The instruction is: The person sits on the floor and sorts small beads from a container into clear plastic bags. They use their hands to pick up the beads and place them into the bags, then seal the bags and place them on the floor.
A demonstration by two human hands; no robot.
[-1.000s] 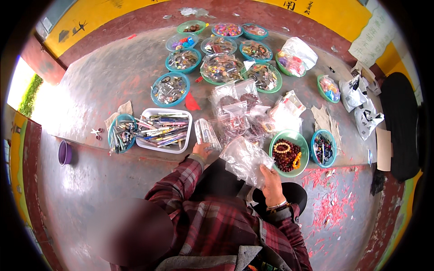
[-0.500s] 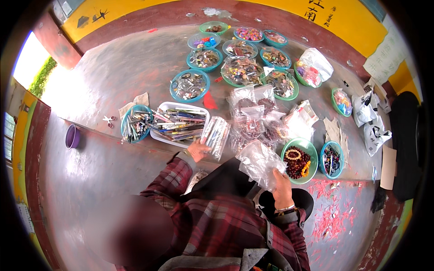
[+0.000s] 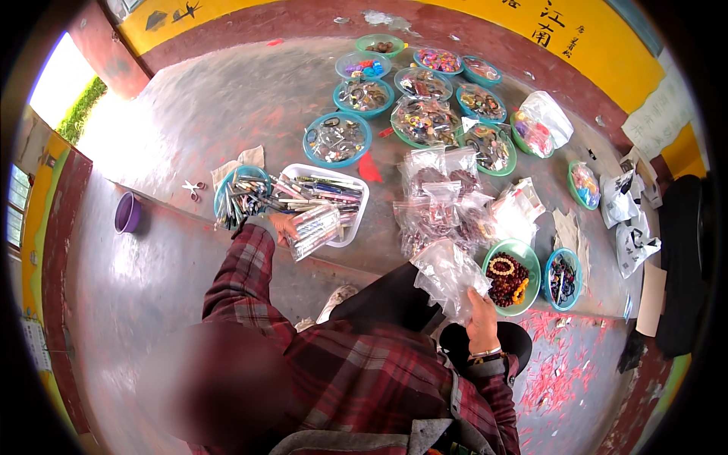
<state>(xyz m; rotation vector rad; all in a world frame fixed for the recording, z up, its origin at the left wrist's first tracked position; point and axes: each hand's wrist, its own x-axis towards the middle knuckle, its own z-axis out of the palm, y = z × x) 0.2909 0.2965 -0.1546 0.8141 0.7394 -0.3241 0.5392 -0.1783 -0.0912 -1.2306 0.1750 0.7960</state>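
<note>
At the far left a purple cup is sitting alone on the grey floor, well apart from the work, and a small pair of scissors is lying near a scrap of paper, likely kept within reach for cutting. Next, a teal bowl crammed with pens is touching a white tray that is holding more pens laid flat, so the long items are being kept together. The left hand is reaching out to the near edge of that tray with its fingers closed around a clear packet of pens, holding it slantwise just over the tray's rim. In the middle a heap of filled clear bags is piling up on the floor beside the tray, with a cluster of teal bowls of small trinkets spreading behind it, each seemingly sorting one kind. The right hand is gripping a bunch of empty clear bags, lifted over the lap, close to a green bowl of dark beads. At the right, a smaller teal bowl is resting just beside it.
</note>
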